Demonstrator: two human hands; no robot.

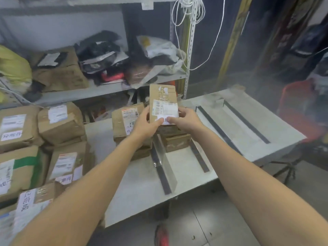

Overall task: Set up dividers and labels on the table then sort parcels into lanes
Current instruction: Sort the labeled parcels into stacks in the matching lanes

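A brown cardboard parcel (162, 102), matt, w/ glossy clear tape and a white paper label, is held above the table (140, 190). The table top is seen as pale, smooth, dull. Dividers (164, 166) on it are clear glossy plastic, edged w/ dark matt tape. Behind the table, shelving (99, 90) is grey painted metal.

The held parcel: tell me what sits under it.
Under the held parcel, gripped by both hands, left and right, stacked brown boxes rest on the table. Their tops and labels are covered.
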